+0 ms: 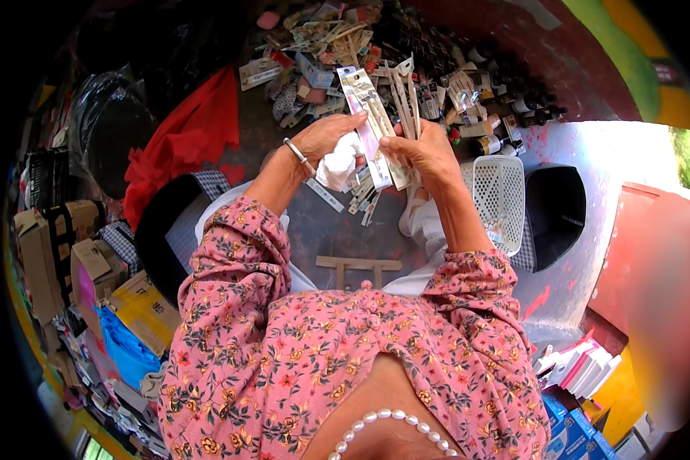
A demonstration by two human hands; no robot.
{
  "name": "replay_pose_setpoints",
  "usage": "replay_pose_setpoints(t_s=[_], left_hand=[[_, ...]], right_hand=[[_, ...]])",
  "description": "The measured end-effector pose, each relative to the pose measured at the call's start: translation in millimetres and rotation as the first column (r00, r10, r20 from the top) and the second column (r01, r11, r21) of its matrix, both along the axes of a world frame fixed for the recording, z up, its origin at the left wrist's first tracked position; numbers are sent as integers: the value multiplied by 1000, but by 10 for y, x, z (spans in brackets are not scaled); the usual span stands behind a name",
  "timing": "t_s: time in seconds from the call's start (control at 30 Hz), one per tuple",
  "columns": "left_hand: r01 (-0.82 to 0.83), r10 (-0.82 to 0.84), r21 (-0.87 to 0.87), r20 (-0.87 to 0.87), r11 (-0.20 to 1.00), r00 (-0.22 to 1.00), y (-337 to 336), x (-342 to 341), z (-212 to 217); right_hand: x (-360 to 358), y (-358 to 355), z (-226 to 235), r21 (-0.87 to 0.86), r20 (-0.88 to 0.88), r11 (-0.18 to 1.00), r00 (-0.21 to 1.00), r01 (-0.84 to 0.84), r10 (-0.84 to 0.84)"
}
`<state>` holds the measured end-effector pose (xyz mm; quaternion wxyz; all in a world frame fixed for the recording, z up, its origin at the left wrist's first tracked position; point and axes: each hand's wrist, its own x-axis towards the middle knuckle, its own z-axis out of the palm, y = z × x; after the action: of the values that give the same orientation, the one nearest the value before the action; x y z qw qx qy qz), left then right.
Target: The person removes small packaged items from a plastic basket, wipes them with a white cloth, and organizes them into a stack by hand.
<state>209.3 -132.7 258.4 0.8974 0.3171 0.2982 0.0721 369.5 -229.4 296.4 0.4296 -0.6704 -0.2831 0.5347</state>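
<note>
On the dark floor ahead of the knees, a wide heap of carded packets and small bottles [406,54] is spread, with a red cloth [188,138] to the left and a white slotted basket [500,198] to the right. Above a smaller scatter of packets, a long flat blister packet [369,126] is held up between both hands. The right hand [425,149] is closed on a sheaf of several narrow packets [405,100], fingers wrapped tight about their lower ends. The left hand [326,138] has a crumpled white rag [339,162] pinched in its fingers, pressed against the long packet's side.

A slip is judged likely: the sheaf is gripped only at its base, so the fanned tops could slide apart and drop into the heap if the rag pushes sideways.

The long packet's axis runs from near the body away toward the heap, its hanger end pointing away and slightly left.
</note>
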Motion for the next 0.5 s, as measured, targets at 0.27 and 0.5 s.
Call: replay_pose_setpoints(t_s=[0.27,0.5], left_hand=[[41,-34,120,-59,992,998,-15,26,-19],[-39,48,133,-65,990,997,-19,66,-56]], right_hand=[[-55,-2,69,0,-64,994,992,-111,111],[198,-12,-77,-55,-34,982,983,178,-180]])
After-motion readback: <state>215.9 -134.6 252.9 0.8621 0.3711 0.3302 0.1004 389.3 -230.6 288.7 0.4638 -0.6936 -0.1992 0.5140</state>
